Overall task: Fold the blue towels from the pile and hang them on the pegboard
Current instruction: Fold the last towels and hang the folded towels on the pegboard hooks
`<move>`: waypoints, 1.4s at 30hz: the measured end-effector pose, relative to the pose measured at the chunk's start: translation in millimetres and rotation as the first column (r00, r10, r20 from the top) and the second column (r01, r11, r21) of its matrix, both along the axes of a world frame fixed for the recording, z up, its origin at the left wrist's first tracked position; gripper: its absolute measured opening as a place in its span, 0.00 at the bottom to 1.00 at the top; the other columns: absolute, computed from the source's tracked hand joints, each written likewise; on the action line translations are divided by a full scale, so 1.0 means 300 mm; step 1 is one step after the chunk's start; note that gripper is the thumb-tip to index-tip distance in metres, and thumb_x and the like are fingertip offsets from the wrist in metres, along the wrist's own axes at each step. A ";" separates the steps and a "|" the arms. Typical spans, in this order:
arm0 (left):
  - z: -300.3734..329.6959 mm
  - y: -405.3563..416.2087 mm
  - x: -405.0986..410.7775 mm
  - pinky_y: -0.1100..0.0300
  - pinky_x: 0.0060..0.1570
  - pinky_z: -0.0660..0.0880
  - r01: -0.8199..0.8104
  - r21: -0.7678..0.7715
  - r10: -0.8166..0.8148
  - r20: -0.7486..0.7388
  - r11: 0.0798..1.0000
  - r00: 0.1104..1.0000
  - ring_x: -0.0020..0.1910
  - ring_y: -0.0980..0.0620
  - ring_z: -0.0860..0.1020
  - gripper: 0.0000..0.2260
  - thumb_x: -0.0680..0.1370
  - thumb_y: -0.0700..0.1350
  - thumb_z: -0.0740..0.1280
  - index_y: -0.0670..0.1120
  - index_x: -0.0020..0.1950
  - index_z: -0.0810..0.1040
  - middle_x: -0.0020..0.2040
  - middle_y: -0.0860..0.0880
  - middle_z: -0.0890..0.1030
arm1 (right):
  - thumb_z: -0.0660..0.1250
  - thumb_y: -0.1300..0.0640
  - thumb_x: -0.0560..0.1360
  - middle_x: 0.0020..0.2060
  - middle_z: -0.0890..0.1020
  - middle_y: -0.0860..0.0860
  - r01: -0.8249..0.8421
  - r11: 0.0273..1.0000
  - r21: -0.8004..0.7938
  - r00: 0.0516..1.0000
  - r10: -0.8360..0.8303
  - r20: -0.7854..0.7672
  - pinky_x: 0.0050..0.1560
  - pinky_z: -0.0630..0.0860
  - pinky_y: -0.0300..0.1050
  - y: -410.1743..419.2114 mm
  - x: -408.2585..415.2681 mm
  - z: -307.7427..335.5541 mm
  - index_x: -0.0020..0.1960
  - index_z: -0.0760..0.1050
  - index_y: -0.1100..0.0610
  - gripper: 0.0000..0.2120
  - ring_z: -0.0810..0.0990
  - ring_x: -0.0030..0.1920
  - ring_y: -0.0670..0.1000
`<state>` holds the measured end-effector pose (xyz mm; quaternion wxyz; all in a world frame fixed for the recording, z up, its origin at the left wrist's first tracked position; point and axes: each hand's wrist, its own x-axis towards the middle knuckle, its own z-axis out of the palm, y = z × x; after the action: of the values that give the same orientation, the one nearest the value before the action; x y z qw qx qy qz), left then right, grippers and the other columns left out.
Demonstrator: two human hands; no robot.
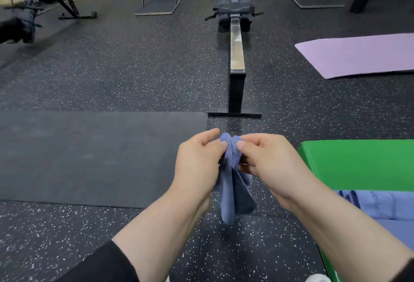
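Both hands [197,160] [266,158] pinch limp, bunched terry towel [230,183]

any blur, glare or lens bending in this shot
Head view: the hands and blue towel are sharp; the equipment at far left is smeared by blur; the rowing machine rail shows a bright reflection; wide-angle bending curves the purple mat and the floor edges.
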<state>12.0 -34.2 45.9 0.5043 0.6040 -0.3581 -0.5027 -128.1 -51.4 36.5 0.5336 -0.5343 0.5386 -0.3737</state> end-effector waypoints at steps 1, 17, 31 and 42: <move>0.002 0.002 -0.002 0.64 0.43 0.81 -0.020 0.005 0.020 -0.052 1.000 0.998 0.46 0.57 0.85 0.13 0.78 0.37 0.70 0.47 0.62 0.82 0.48 0.53 0.87 | 0.63 0.52 0.78 0.44 0.87 0.57 -0.006 1.000 -0.010 1.000 0.006 -0.018 0.58 0.79 0.67 -0.001 0.003 0.000 0.51 0.83 0.56 0.12 0.84 0.52 0.64; 0.006 0.005 0.013 0.69 0.37 0.73 0.039 -0.151 0.018 0.358 0.988 0.933 0.35 0.61 0.78 0.07 0.78 0.44 0.72 0.53 0.41 0.85 0.37 0.57 0.84 | 0.64 0.62 0.80 0.43 0.86 0.62 0.056 0.998 0.017 0.997 -0.057 0.059 0.56 0.82 0.61 -0.003 -0.002 0.011 0.46 0.84 0.59 0.11 0.86 0.49 0.61; -0.033 0.030 -0.039 0.64 0.56 0.70 0.500 -0.195 -0.197 0.754 0.843 0.627 0.56 0.56 0.74 0.11 0.78 0.47 0.62 0.51 0.50 0.85 0.54 0.59 0.74 | 0.65 0.56 0.82 0.37 0.85 0.57 0.031 0.995 0.093 0.970 -0.053 0.239 0.34 0.75 0.35 -0.008 -0.029 0.023 0.47 0.84 0.64 0.13 0.80 0.34 0.46; -0.028 -0.021 0.068 0.60 0.67 0.67 0.532 -0.097 -0.324 0.698 0.841 0.639 0.68 0.63 0.69 0.20 0.81 0.49 0.67 0.61 0.72 0.71 0.68 0.61 0.72 | 0.63 0.62 0.78 0.33 0.81 0.48 -0.185 0.954 -0.236 0.907 0.074 -0.414 0.38 0.71 0.44 -0.020 -0.073 0.079 0.43 0.80 0.51 0.10 0.71 0.32 0.42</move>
<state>32.3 -40.4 37.4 0.2937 0.5552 -0.7160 -0.3046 -150.0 -57.3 60.4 0.3583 -0.7017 0.5434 -0.2897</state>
